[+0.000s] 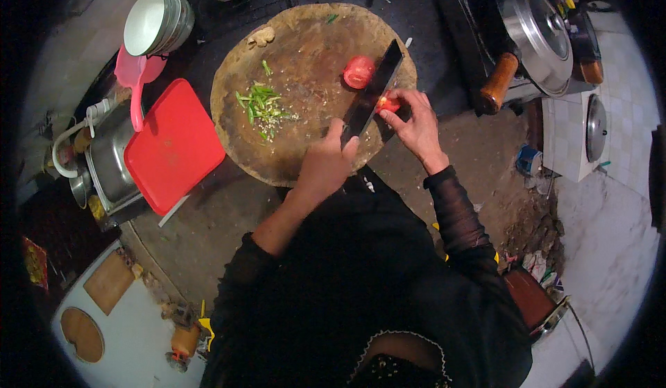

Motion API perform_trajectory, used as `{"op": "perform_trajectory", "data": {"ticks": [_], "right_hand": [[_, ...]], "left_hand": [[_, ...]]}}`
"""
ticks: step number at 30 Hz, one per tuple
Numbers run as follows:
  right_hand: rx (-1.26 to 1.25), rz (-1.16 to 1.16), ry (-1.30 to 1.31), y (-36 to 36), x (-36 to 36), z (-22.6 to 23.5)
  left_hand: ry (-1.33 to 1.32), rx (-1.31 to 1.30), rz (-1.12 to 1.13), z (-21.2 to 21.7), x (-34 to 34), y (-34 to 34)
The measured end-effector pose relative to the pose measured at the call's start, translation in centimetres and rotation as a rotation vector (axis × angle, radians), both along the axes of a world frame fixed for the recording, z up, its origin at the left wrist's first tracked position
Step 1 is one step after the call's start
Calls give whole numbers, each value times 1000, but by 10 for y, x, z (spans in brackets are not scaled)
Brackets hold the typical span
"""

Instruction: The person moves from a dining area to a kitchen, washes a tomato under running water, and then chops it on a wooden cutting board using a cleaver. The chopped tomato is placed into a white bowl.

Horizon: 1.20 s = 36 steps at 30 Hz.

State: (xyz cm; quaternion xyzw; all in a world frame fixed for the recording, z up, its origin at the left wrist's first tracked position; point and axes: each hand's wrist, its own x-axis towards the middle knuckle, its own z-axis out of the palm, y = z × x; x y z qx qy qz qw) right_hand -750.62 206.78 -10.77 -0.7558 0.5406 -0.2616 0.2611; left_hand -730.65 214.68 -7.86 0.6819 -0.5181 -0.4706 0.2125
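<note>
My left hand [328,160] is wrapped round the handle of a dark, broad-bladed kitchen knife [374,86], which slants across the right part of a round wooden chopping board [305,34]. On the blade's right side, my right hand [416,124] pinches a piece of tomato [390,104] between thumb and fingers, close against the blade. Left of the blade rests another tomato piece [359,72], rounded side up. Chopped green chilli pieces [259,102] with pale seeds are scattered on the board's left half. A knob of ginger [261,37] lies near its far left rim.
A red tray [175,149] lies left of the board, overlapping a steel sink [114,159]. Beyond it are a pink scoop [137,97] and stacked bowls [147,24]. At the far right, a lidded pan [544,41] stands on a stove, its wooden handle [499,83] jutting toward me.
</note>
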Motion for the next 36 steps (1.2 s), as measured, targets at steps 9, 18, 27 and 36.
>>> {"op": "perform_trajectory", "data": {"ticks": [9, 18, 27, 36], "right_hand": [[159, -119, 100, -21, 23, 4], [348, -186, -221, -53, 0, -30], [252, 5, 289, -62, 29, -22], [-255, -1, 281, -86, -6, -9]], "left_hand": [[-38, -68, -16, 3, 4, 5], [184, 27, 221, 15, 27, 20], [195, -35, 300, -6, 42, 35], [149, -14, 318, -11, 46, 48]]}}
